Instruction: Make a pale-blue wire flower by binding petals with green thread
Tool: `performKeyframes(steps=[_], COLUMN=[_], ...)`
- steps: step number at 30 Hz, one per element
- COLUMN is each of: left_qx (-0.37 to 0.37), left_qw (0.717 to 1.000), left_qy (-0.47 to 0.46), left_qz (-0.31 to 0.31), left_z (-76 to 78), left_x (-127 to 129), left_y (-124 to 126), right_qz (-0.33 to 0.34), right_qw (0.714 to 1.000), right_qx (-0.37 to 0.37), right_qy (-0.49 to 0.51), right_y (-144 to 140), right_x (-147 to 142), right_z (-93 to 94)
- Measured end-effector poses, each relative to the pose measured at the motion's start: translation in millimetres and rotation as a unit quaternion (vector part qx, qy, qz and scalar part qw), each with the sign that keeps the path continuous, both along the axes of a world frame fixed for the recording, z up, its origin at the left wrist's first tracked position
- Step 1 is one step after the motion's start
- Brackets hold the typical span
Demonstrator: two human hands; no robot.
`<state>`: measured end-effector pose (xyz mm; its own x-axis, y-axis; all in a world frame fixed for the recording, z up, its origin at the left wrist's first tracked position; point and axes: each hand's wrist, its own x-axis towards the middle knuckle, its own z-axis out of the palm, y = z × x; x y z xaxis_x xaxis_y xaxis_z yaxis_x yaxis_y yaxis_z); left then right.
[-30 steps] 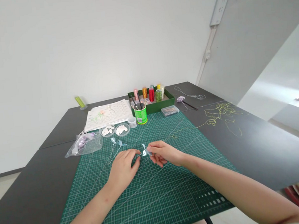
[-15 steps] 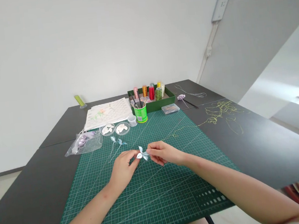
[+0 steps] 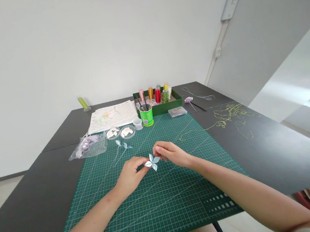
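Pale blue flower [image 3: 152, 162], one, four-petalled, dark-lined: raised over the near middle of a green cutting mat [image 3: 153, 208], between the hands, petals facing up
Left hand [image 3: 130, 174]: thumb and fingers closed on the flower from its left side; exact grip hidden behind the petals
Right hand [image 3: 172, 154]: just beside the flower, fingers curled in towards the thumb; whether they pinch anything, cannot tell
Leaf sprigs [image 3: 125, 146], blue, thin-stemmed: lying on the mat, beyond the left hand
Shallow dishes [image 3: 129, 137], two, clear, holding white pieces: side by side at the mat's far edge
Green can [image 3: 148, 118], one, with brushes: in front of a green box [image 3: 158, 110] of thread spools [image 3: 158, 95]
Yellow-green thread [image 3: 229, 113], tangled: on the dark tabletop [image 3: 272, 155], right
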<state>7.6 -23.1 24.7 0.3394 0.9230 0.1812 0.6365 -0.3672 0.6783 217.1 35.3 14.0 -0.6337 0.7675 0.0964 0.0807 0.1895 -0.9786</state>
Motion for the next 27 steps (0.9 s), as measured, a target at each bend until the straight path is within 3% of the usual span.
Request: performKeyframes(steps=[5,9,11,14,17,19,21,25,27], left_qx=[-0.002,-0.032,-0.056,-0.073,-0.072,-0.075,-0.079,-0.077,-0.078], left_qw=[1.000,0.999,0.996,0.993,0.991,0.989,0.988,0.987,0.987], left_qy=[-0.006,-0.042,-0.064,-0.078,-0.093,-0.108,-0.120,-0.127,-0.124], left_qz=[-0.016,0.003,0.010,0.039,0.067,0.067,0.064,0.065,0.070], left_z=[0.0,-0.6,-1.0,-2.2,-3.9,-4.5,-4.5,-4.4,-4.6], left_x=[1,1,0,0,-1,-1,0,0,1], left_y=[-1,-1,-1,0,0,1,1,0,-1], right_qz=[0.016,0.008,-0.022,-0.080,-0.058,-0.054,-0.071,-0.123,-0.119], right_qw=[0.999,0.999,0.999,0.967,0.877,0.817,0.789,0.815,0.802], right_qx=[-0.045,-0.033,0.028,0.241,0.474,0.569,0.603,0.557,0.574], right_qy=[0.019,0.018,0.006,-0.025,-0.055,-0.076,-0.094,-0.106,-0.118], right_y=[-2,-4,-5,-10,-15,-17,-18,-19,-21], right_x=[-5,-6,-4,-1,1,0,-1,-4,-5], right_z=[-3.1,-5.1,-4.1,-0.4,2.8,3.1,2.3,2.3,4.0])
